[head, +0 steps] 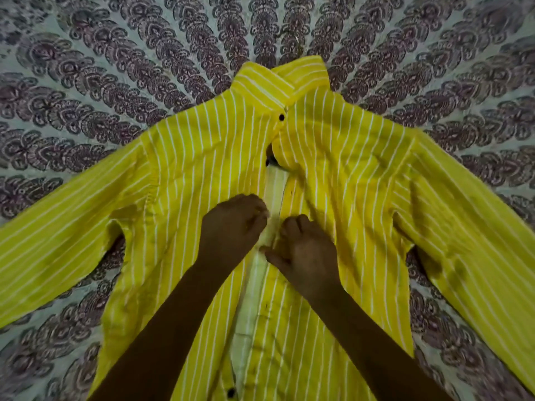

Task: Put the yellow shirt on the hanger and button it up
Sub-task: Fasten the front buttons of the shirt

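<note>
The yellow shirt (347,180) with thin white stripes lies face up on the bed, sleeves spread to both sides. Its top black button (281,117) under the collar is fastened; a second black button (270,161) shows at a small gap below. Lower down the front is apart, showing a pale strip of inner cloth. My left hand (231,227) pinches the left front edge at mid-chest. My right hand (304,253) pinches the right front edge just beside it. Another black button (230,392) sits near the hem. A thin metal hook (298,41) shows above the collar; the hanger's body is hidden.
A bedsheet (101,82) with a dark paisley pattern on pale cloth covers the whole surface around the shirt. The left sleeve (58,235) and right sleeve (477,227) reach toward the frame's edges.
</note>
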